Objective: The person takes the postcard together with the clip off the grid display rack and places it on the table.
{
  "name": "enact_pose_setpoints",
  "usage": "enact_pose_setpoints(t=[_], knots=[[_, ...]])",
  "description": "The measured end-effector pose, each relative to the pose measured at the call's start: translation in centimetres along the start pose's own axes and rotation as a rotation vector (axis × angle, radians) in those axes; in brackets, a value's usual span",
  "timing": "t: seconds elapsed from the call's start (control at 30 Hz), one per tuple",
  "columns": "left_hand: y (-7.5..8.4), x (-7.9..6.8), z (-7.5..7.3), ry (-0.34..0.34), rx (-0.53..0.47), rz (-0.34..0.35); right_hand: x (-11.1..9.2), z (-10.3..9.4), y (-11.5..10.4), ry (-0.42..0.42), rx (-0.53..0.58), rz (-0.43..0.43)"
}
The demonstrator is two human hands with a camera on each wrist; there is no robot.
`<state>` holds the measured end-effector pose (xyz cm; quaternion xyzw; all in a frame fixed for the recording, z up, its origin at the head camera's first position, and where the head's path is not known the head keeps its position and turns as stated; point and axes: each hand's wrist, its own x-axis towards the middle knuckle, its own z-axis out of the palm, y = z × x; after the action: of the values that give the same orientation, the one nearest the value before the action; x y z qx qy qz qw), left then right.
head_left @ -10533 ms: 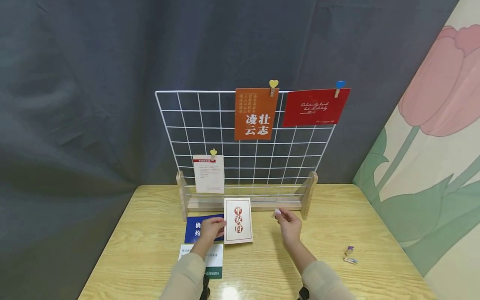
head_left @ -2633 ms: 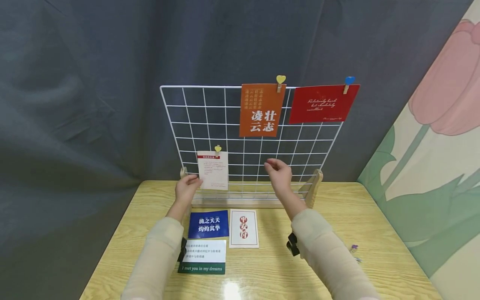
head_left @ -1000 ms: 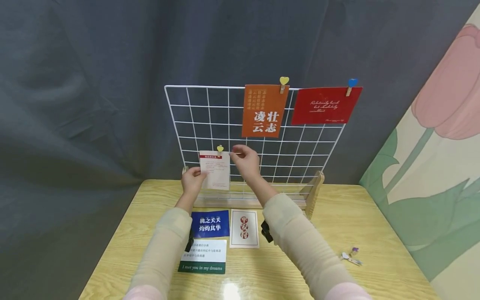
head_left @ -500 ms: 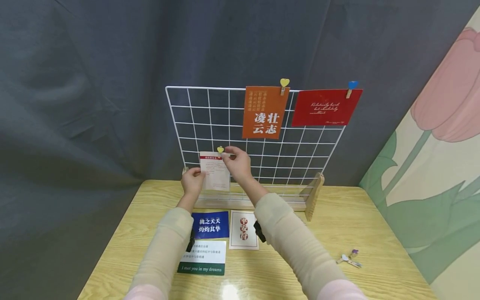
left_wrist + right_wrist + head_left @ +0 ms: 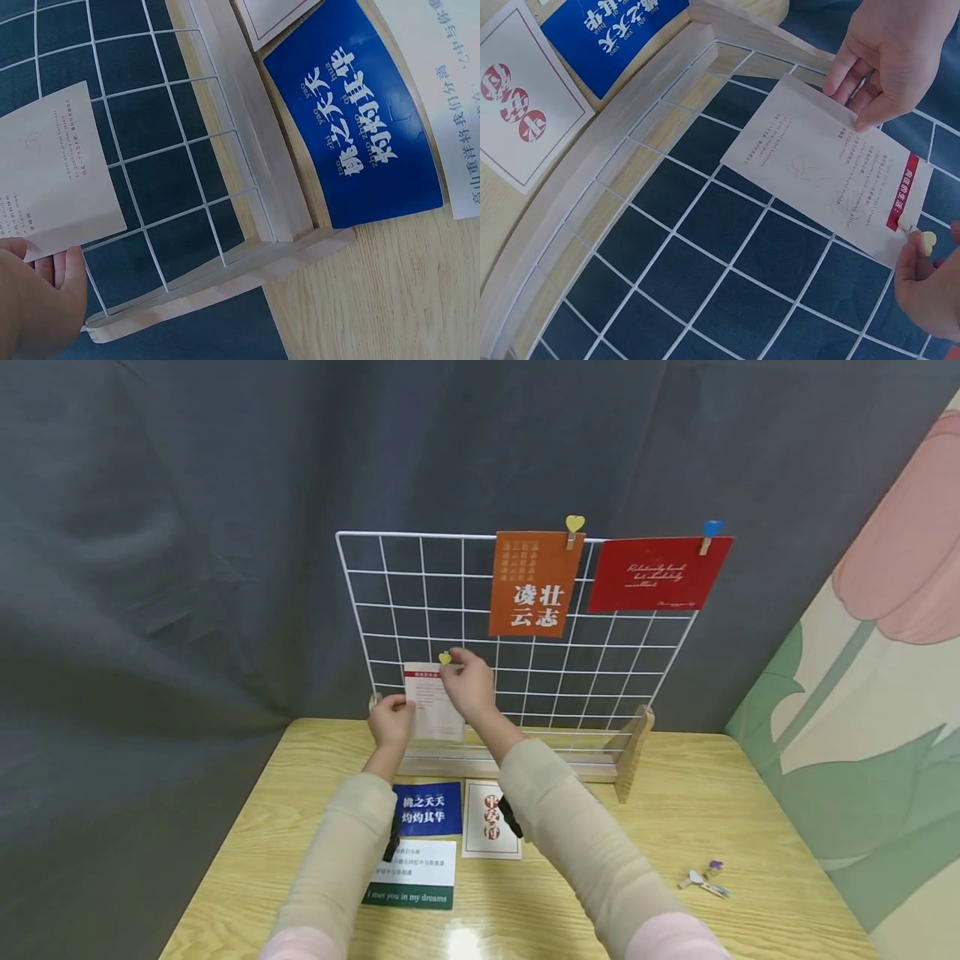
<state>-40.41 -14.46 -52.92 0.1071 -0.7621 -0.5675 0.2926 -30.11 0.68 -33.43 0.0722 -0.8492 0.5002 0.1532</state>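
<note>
A white card with a red heading band point(image 5: 435, 706) hangs on the white wire grid point(image 5: 727, 262). My left hand point(image 5: 392, 722) pinches its left edge, thumb in front and fingers behind in the left wrist view. At the card's top, the fingers of my right hand point(image 5: 471, 687) pinch a small clothespin with a yellow heart point(image 5: 928, 242), partly hidden by the fingers. On the table below lie a blue card point(image 5: 360, 120), a white card with red round characters point(image 5: 491, 835) and a white and green card point(image 5: 412, 893).
An orange card point(image 5: 532, 585) and a red card point(image 5: 660, 575) hang from the grid's top, under a yellow heart clothespin point(image 5: 574, 524) and a blue heart one point(image 5: 712, 529). Several loose clothespins point(image 5: 705, 882) lie on the table at right. A wooden foot point(image 5: 633, 756) supports the grid.
My right hand has come left from the grid's middle to the yellow clothespin, and my left hand has taken the card's edge. The white heart clothespin held earlier now lies at right.
</note>
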Motion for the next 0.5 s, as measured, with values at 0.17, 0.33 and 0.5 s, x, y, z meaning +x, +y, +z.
enact_pose_setpoints(t=[0.17, 0.33, 0.5], knots=[[0.8, -0.5, -0.3, 0.019, -0.017, 0.016, 0.3, 0.5, -0.4, -0.026, -0.067, 0.059], [8.8, -3.9, -3.3, -0.015, 0.026, -0.083, 0.4, 0.7, -0.6, -0.032, -0.124, 0.097], [13.3, -5.9, -4.8, -0.020, 0.084, -0.119, 0.8, 0.7, -0.6, -0.031, -0.116, 0.110]])
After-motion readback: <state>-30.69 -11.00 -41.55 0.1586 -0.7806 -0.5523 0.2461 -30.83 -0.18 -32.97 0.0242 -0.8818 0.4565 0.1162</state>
